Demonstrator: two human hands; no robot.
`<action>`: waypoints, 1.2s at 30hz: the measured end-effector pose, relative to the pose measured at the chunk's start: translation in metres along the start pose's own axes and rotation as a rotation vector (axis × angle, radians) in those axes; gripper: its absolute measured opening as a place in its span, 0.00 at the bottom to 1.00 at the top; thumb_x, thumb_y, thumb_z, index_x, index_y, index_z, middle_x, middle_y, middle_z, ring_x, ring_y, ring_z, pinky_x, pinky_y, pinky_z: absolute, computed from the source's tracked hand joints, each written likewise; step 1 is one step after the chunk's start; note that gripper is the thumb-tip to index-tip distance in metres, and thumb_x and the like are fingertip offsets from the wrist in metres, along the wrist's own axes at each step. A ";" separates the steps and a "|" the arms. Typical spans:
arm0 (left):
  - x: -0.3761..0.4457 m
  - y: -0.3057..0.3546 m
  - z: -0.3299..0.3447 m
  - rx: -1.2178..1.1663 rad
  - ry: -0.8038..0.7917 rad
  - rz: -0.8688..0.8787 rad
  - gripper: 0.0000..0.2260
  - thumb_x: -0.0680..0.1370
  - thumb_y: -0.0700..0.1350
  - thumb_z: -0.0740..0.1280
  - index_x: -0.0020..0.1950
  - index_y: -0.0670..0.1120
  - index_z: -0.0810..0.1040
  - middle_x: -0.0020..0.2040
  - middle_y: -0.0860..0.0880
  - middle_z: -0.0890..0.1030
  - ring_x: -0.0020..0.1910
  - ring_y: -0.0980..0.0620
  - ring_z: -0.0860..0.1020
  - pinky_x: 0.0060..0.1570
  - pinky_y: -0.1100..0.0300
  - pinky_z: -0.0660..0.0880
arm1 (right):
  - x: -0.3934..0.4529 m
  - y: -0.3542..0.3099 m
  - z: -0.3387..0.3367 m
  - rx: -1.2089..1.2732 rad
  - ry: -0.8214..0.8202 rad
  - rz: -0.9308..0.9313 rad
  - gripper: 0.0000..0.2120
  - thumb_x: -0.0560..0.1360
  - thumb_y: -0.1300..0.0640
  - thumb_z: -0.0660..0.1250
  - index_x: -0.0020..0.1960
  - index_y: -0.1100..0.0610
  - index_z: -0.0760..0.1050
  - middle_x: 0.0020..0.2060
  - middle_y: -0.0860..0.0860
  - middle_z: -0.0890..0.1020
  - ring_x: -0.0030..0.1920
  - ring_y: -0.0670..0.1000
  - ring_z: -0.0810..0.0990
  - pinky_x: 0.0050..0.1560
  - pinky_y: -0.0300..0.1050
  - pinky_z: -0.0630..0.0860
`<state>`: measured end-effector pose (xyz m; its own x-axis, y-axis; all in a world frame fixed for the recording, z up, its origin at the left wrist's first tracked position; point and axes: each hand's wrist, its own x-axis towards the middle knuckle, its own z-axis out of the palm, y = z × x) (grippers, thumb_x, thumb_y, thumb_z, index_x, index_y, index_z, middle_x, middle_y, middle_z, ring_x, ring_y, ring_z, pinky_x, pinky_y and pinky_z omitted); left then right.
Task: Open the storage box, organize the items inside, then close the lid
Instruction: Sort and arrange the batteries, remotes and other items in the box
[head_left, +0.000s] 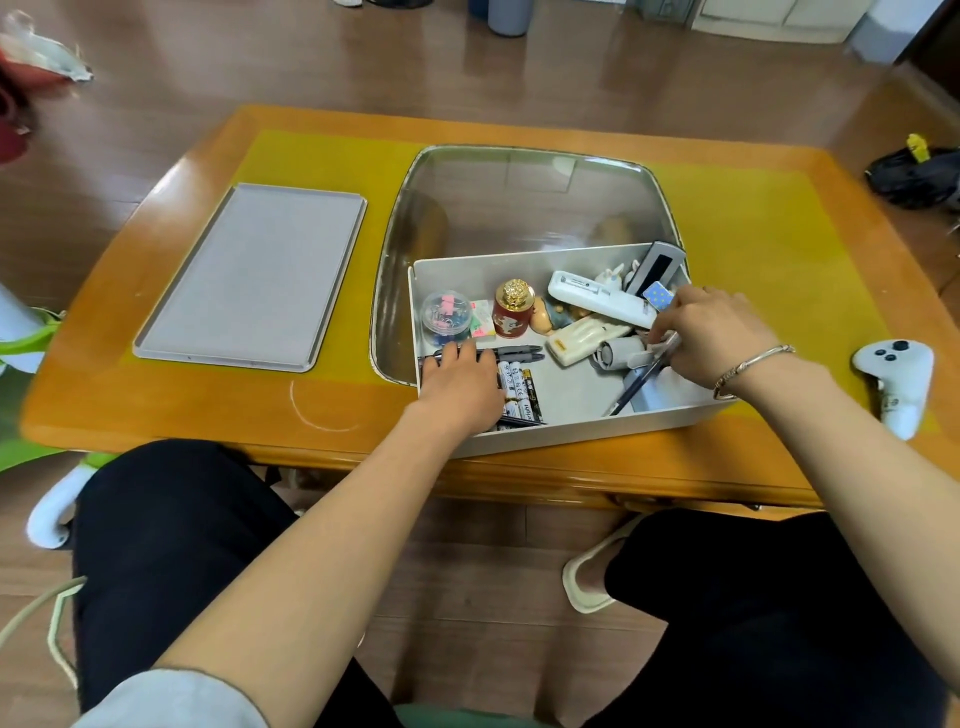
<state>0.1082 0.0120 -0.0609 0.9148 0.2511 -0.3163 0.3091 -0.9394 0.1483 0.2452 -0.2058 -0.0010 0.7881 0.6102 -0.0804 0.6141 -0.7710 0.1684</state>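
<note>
Nearest, white storage box at the table's front edge, lid off — batteries inside lettered "...right". Left hand flat on pens, fingers straight. Right hand pinching a pen. Farther left, grey lid lying flat.

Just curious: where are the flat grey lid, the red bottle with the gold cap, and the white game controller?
Flat grey lid (249, 278), head view, centre.
Red bottle with gold cap (513, 317), head view, red body.
White game controller (894, 382), head view, body.

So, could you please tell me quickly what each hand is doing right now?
Left hand: open, fingers resting flat on the pens in the box.
Right hand: fingers pinching a pen.
</note>
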 end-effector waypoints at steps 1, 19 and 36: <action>0.000 0.000 0.000 0.002 0.000 -0.001 0.26 0.81 0.54 0.58 0.76 0.45 0.57 0.77 0.43 0.56 0.76 0.41 0.53 0.72 0.42 0.55 | -0.001 0.002 0.002 -0.017 -0.003 0.009 0.14 0.70 0.60 0.68 0.51 0.45 0.80 0.53 0.51 0.75 0.57 0.56 0.71 0.46 0.46 0.61; 0.000 0.001 0.001 -0.046 0.057 0.010 0.23 0.82 0.52 0.57 0.75 0.45 0.60 0.76 0.44 0.59 0.75 0.42 0.56 0.71 0.43 0.57 | -0.004 -0.010 -0.035 0.511 0.107 -0.124 0.03 0.72 0.59 0.70 0.45 0.53 0.81 0.36 0.47 0.80 0.39 0.50 0.77 0.39 0.30 0.68; -0.011 0.004 -0.026 -1.198 0.467 -0.027 0.07 0.78 0.40 0.67 0.54 0.42 0.72 0.42 0.45 0.82 0.42 0.52 0.82 0.46 0.55 0.80 | 0.016 -0.093 -0.026 0.882 0.224 -0.210 0.14 0.74 0.56 0.69 0.59 0.56 0.76 0.46 0.50 0.82 0.40 0.51 0.79 0.47 0.40 0.75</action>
<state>0.1057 0.0116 -0.0321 0.8332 0.5528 -0.0114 0.1457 -0.1995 0.9690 0.1995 -0.1198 0.0073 0.6873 0.7031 0.1824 0.6247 -0.4440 -0.6424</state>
